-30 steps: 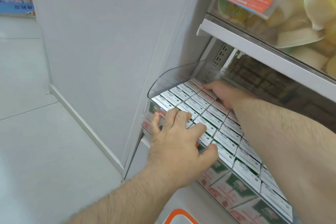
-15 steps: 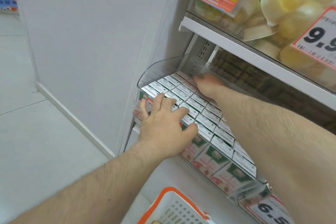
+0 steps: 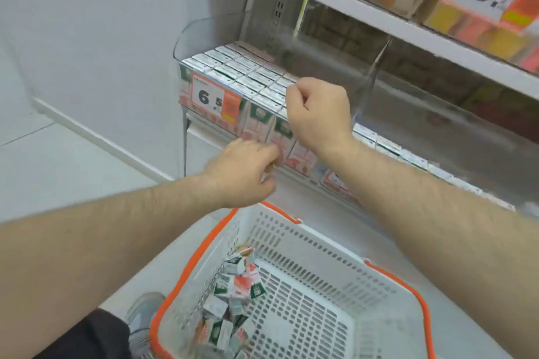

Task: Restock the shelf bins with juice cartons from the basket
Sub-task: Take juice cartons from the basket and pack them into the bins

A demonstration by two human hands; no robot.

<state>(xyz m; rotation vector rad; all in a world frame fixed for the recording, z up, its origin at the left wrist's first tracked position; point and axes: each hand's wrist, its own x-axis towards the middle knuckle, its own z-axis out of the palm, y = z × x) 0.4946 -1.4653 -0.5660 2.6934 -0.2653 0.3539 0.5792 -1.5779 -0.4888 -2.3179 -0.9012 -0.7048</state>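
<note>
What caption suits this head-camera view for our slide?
Both hands, left and right, empty before a clear plastic shelf bin above a white orange-rimmed basket.

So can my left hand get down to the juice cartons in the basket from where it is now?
Probably yes: the left hand holds nothing, and the basket is open-topped, its cartons uncovered.

basket (image 3: 306,245) white, orange rim | cartons (image 3: 248,278) green-red-white, blurry | price tag (image 3: 215,97) white-orange
</note>
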